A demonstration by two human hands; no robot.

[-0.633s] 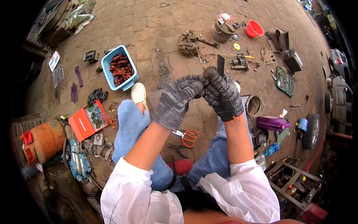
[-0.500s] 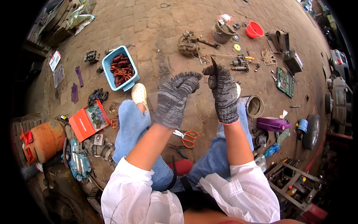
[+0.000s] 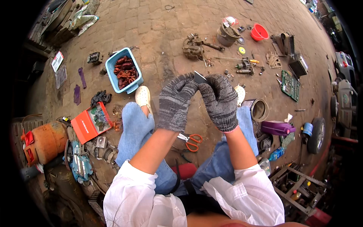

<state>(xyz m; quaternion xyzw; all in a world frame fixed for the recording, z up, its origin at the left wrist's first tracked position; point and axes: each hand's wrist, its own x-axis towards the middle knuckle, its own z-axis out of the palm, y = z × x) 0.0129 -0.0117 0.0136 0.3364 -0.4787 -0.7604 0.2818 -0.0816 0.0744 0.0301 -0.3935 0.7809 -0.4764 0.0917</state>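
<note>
Both of my hands wear grey and black knit gloves and meet in front of me, above the ground between my shoes. A small flat dark piece with a pale edge (image 3: 200, 78) shows between the fingertips; its kind I cannot make out. My left hand (image 3: 176, 100) is closed on its left side, fingers pinched together. On its other side my right hand (image 3: 220, 102) pinches it too, fingers curled. The gloves hide the lower part of the piece. Below the hands, orange-handled scissors (image 3: 194, 142) lie on the ground beside dark-handled pliers (image 3: 184, 154).
To the left stand a blue basin (image 3: 140, 78) of reddish-brown copper-like coils, an open red box (image 3: 84, 128) and an orange gas cylinder (image 3: 47, 143). Metal parts, a red bowl (image 3: 259, 32), a green socket set (image 3: 290, 86), a tin can (image 3: 260, 109) and a wheel (image 3: 317, 135) lie to the right.
My right hand has turned inward and moved slightly left and down, bringing the dark piece to my left hand. The fingertips, apart before, now meet at the piece.
</note>
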